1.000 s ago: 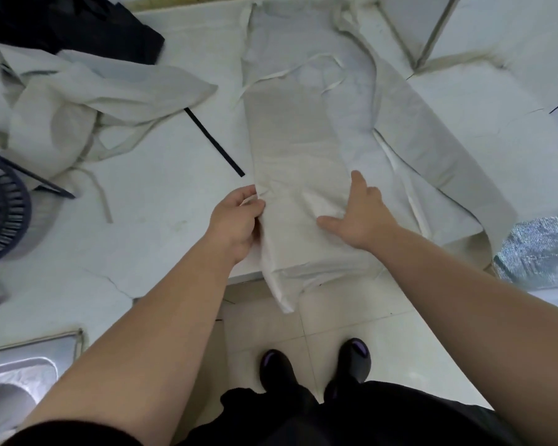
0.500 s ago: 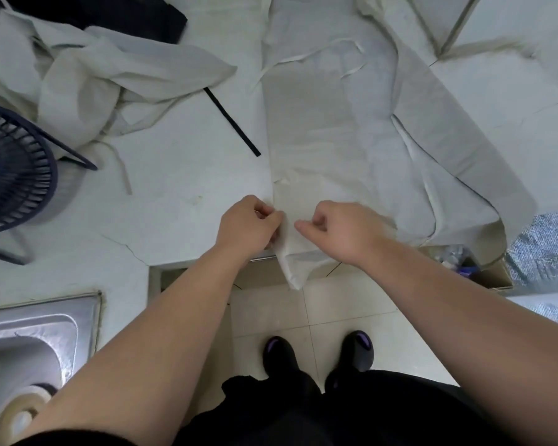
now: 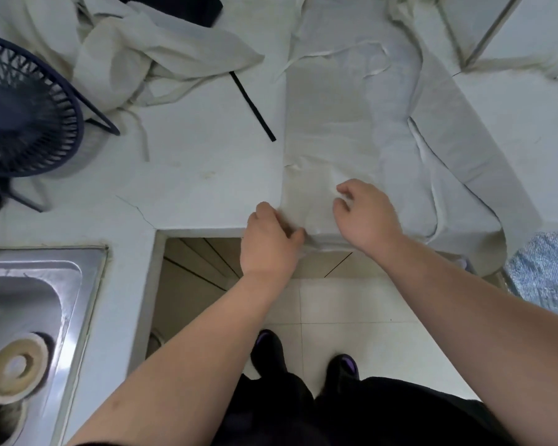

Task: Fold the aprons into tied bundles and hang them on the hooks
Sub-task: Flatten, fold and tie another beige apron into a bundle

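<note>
The folded apron (image 3: pixel 329 123) lay lengthwise on the worktop (image 3: pixel 200 162), its near end at the front edge. The left hand (image 3: pixel 268 243) pinched that end's left side, and the right hand (image 3: pixel 368 217), fingers curled, gripped the cloth just beside it. A crumpled apron (image 3: pixel 142 56) lay toward the back left.

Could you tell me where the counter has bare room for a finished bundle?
The bare counter patch lies between the fan, the crumpled apron, the black strip and the flat apron. Right of it, cloth crowds the counter.
</note>
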